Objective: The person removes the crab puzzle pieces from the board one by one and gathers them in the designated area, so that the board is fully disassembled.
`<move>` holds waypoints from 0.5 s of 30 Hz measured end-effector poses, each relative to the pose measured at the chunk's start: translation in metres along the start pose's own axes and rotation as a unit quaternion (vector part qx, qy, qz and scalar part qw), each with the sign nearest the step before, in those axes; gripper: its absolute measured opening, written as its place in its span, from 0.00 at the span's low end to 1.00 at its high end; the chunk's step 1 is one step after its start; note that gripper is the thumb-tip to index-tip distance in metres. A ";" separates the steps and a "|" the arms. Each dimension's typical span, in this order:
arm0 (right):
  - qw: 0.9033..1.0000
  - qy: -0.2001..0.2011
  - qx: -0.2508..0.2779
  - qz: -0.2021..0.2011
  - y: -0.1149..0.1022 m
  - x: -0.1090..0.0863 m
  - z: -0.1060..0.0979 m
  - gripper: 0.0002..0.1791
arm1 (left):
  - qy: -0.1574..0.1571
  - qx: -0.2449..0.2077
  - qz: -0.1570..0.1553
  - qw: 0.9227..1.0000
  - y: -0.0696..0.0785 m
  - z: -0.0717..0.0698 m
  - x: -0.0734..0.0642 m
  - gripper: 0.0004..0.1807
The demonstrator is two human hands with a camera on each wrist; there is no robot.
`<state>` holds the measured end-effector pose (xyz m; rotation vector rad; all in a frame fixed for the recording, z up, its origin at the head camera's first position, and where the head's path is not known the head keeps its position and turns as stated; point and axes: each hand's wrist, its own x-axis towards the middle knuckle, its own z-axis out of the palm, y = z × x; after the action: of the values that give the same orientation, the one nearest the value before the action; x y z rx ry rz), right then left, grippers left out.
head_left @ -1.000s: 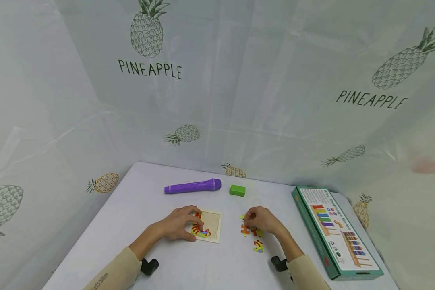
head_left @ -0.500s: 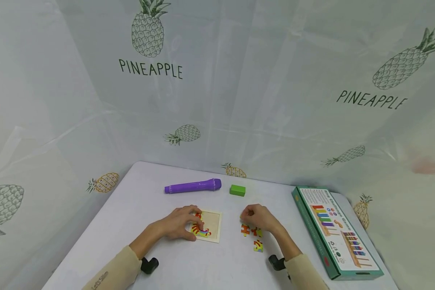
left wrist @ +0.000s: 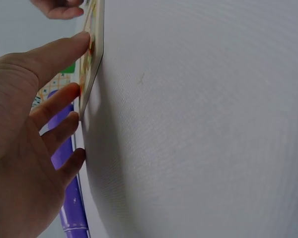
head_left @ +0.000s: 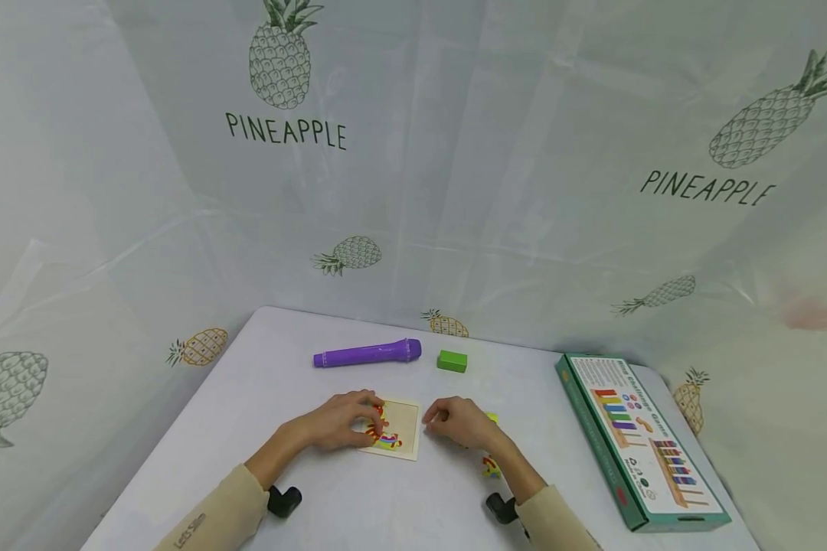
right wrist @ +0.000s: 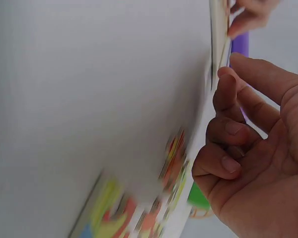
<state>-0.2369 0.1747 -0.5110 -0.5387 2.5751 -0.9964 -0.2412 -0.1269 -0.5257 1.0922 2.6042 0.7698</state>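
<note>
A small square wooden puzzle board (head_left: 403, 431) lies mid-table, with colourful pieces filling its left part. My left hand (head_left: 344, 421) rests over its left side, thumb and fingers spread against the face and edge; in the left wrist view the fingers are fairly straight. At the board's right edge, my right hand (head_left: 458, 422) has its thumb and index finger pinched together on a puzzle piece that the fingertips almost wholly hide. Loose puzzle pieces (head_left: 491, 465) lie under and beside the right wrist, partly covered; in the right wrist view they are blurred.
A purple toy microphone (head_left: 367, 353) lies behind the board, with a green block (head_left: 452, 361) to its right. A green and white game box (head_left: 644, 444) takes up the table's right side. A pineapple-printed sheet (head_left: 496, 191) hangs behind the white table (head_left: 386, 513).
My right hand has gone from the loose pieces leftward to the board's right edge, after its fingers closed at the upper-left piece. The left hand has stayed nearly still on the board.
</note>
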 end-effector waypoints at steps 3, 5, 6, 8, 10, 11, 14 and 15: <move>1.000 -0.014 -0.001 -0.022 -0.009 0.004 0.006 0.08 | 0.015 0.008 0.008 1.000 0.000 0.000 0.000 0.05; 0.999 -0.023 0.000 -0.035 -0.014 0.007 0.010 0.10 | 0.023 0.015 0.011 1.000 0.000 0.001 0.001 0.06; 0.999 -0.027 0.001 -0.040 -0.015 0.007 0.012 0.11 | 0.026 0.019 0.011 0.999 -0.001 0.002 0.001 0.07; 0.998 -0.036 0.001 -0.042 -0.019 0.009 0.017 0.12 | 0.032 0.024 0.011 0.999 -0.001 0.003 0.001 0.09; 0.998 -0.041 0.003 -0.044 -0.021 0.010 0.020 0.12 | 0.035 0.027 0.007 0.999 -0.002 0.005 0.002 0.12; 0.998 -0.045 0.004 -0.045 -0.022 0.010 0.022 0.12 | 0.037 0.027 0.006 0.999 -0.002 0.005 0.002 0.13; 0.998 -0.051 0.001 -0.047 -0.026 0.011 0.025 0.11 | 0.042 0.032 0.001 0.999 -0.004 0.007 0.002 0.16; 0.997 -0.052 0.000 -0.048 -0.027 0.011 0.026 0.10 | 0.042 0.035 -0.001 0.999 -0.004 0.008 0.002 0.17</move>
<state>-0.2294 0.1368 -0.5123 -0.7007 2.4780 -0.9709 -0.2419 -0.1250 -0.5345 1.0997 2.7208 0.7452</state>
